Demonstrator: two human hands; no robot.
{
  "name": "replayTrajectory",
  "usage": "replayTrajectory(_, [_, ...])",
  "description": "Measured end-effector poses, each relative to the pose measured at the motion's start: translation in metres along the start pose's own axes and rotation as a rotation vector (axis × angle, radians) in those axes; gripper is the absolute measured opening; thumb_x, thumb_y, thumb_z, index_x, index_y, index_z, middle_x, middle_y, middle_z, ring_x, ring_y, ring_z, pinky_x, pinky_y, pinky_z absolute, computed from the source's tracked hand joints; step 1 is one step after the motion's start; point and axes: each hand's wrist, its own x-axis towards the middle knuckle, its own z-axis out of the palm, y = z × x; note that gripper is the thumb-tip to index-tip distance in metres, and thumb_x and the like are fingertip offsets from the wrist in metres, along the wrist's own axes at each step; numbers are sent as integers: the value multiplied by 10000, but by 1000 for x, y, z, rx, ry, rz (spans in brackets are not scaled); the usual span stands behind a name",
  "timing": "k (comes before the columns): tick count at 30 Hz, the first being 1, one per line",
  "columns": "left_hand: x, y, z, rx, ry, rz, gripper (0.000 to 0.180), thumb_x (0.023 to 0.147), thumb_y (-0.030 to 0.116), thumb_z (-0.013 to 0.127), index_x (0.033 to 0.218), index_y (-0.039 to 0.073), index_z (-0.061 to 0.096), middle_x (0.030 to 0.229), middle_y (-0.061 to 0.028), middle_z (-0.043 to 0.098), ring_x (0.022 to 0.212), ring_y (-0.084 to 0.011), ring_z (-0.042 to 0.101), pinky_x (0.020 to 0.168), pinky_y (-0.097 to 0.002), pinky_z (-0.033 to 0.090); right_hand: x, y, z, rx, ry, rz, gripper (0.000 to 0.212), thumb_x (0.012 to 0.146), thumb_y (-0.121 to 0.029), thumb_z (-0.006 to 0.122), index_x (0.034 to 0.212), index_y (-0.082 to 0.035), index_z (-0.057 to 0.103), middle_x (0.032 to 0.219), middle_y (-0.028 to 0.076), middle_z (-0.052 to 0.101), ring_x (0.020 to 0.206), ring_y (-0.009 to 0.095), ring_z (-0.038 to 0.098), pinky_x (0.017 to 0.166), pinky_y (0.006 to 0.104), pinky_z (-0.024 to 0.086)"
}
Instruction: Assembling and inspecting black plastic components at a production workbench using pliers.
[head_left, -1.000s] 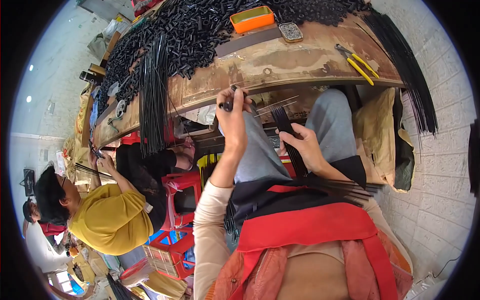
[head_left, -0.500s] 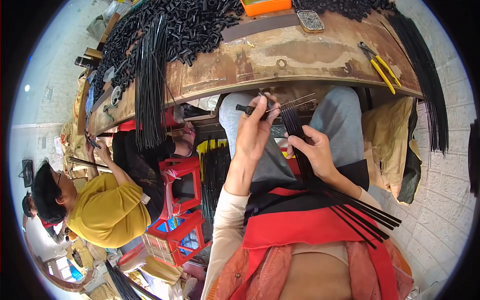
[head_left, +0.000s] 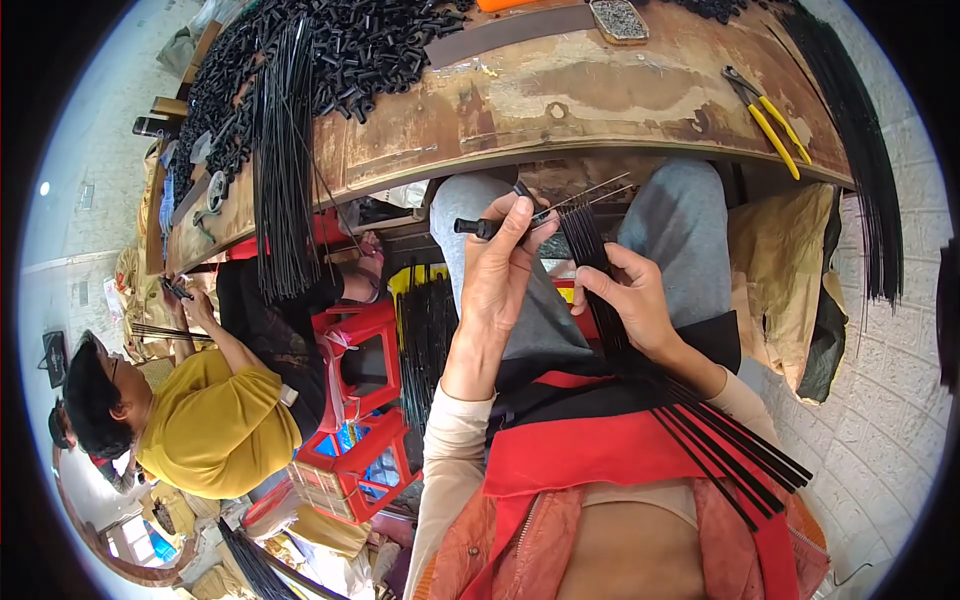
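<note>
My left hand (head_left: 492,275) is closed around small black tubular plastic pieces (head_left: 476,228), pinched between thumb and fingers above my lap. Beside it, my right hand (head_left: 637,310) grips a bundle of thin black rods (head_left: 583,235) with the thumb lying across them. Thin metal wires (head_left: 610,187) stick out past the bundle's upper end toward the left fingers. Whether the left fingers touch those wires is hard to make out. The rods' other ends fan out over the red apron (head_left: 570,455) at my right side.
On the wooden table (head_left: 590,110) lie a heap of black tubular pieces (head_left: 370,60), a tin of small grey bits (head_left: 619,20) and yellow-handled pliers (head_left: 767,122). Black rods (head_left: 285,170) hang over its edge. A co-worker in yellow (head_left: 210,420) sits left, near red stools (head_left: 360,460).
The whole view has shifted slightly, the table appearing a little higher. My left hand with the black pieces has tilted slightly left. The right hand keeps its grip on the rods.
</note>
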Motion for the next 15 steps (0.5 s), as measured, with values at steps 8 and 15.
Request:
replayTrajectory(8, [1,-1,-3,-7,-16,10,190,890,142,689,1009,12,618,991,-61,639,901,-161,650,806,-267,567,-1,-2,4,-12,10,18,174,909,-109,656,989,40,613,776,61,619,671,128,612,630,266,500])
replayTrajectory(15, [0,-1,3,17,-9,-21,216,911,155,663,1068,12,626,1038,-96,653,926,-170,652,804,-272,564,0,2,1,11,10,10,174,912,-105,652,999,40,611,791,58,618,670,123,607,622,264,499])
